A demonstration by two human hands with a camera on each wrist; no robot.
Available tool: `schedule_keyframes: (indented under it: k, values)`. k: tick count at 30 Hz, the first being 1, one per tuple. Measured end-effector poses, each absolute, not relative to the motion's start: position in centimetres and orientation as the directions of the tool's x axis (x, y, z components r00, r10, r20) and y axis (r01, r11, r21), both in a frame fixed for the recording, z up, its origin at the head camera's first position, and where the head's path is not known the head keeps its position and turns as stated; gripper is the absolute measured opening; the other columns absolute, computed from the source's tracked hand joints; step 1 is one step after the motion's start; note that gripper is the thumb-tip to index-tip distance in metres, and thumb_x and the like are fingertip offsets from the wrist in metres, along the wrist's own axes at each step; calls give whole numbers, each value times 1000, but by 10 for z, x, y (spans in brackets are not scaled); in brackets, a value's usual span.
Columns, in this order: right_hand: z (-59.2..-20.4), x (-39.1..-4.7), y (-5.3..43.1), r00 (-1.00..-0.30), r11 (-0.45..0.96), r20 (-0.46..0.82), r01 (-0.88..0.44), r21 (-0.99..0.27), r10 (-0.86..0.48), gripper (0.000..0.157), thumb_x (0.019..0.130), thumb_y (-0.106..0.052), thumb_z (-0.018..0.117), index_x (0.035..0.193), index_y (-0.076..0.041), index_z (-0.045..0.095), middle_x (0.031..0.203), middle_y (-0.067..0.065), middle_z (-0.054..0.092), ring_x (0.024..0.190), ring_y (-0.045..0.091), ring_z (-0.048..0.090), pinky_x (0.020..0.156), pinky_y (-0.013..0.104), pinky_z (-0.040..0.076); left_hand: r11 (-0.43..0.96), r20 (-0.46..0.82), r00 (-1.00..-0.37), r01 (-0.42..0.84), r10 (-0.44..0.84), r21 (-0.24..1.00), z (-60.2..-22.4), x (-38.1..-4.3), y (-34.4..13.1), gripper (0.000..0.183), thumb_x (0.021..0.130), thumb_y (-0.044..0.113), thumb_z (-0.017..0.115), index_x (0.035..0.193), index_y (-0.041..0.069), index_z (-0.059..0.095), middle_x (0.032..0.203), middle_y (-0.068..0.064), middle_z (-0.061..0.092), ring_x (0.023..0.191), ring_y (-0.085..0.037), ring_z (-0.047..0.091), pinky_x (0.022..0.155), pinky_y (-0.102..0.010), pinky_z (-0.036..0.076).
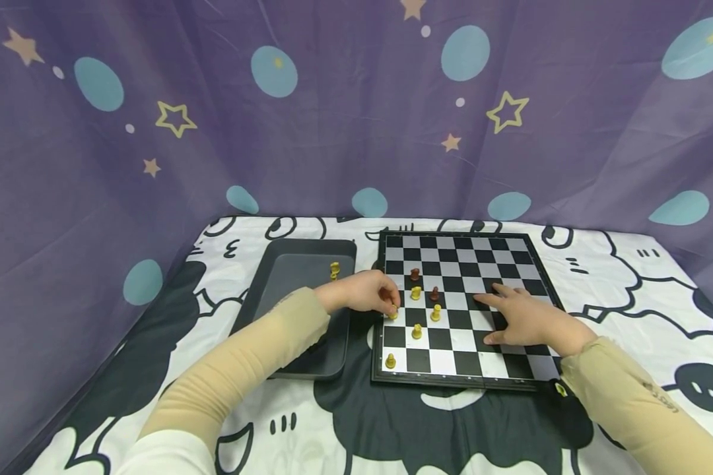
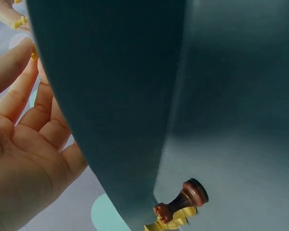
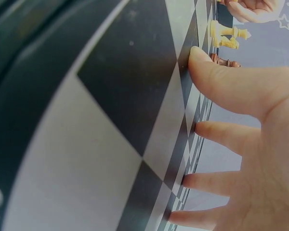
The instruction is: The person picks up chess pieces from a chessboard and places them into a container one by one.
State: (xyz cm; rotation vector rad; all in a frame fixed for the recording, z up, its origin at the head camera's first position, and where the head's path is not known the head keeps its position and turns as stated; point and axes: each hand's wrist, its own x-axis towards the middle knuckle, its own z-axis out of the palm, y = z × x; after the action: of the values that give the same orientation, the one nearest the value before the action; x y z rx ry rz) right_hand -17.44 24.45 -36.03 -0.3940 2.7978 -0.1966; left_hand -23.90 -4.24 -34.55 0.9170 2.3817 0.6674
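Yellow piece pinched at the board's left edge

From where I stand, the left hand [image 1: 367, 291] has a narrow pinch on a yellow chess piece [image 1: 393, 313], over the leftmost column of the chessboard [image 1: 442, 361]. The piece lies right of the palm, at the fingertips, its long axis looking roughly upright; whether its base touches the board, I can't tell. A yellow pawn [image 1: 390, 361] stands nearer in that column, just beside the near left corner. The right hand [image 1: 525, 320] is well apart to the right, fingers spread wide over the board and holding nothing, so the left is clearly the nearer hand. The dark tray [image 1: 291, 270] sits left of the board, under the left forearm
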Motion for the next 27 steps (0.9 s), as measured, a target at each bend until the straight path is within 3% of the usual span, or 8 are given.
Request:
schedule_keyframes:
  k: [20, 27]
  values:
    - [-360, -173, 243, -914, 953, -285, -248, -176, -290, 81, 72, -48, 77, 140, -13, 47, 145, 34, 29, 127, 62, 28, 92, 71, 33, 640, -254, -651, 464, 715, 612, -345, -239, -45, 5, 86, 10, 70, 88, 6, 70, 84, -1, 67, 70, -5, 54, 64, -18, 45]
    - [-360, -173, 244, -915, 953, -279, -255, -166, -293, 82, 72, -49, 77, 139, -13, 47, 144, 35, 30, 125, 62, 28, 90, 71, 34, 614, -198, -660, 488, 725, 621, -336, -241, -51, 9, 87, 10, 68, 93, 4, 70, 90, -3, 69, 76, -7, 58, 71, -20, 47]
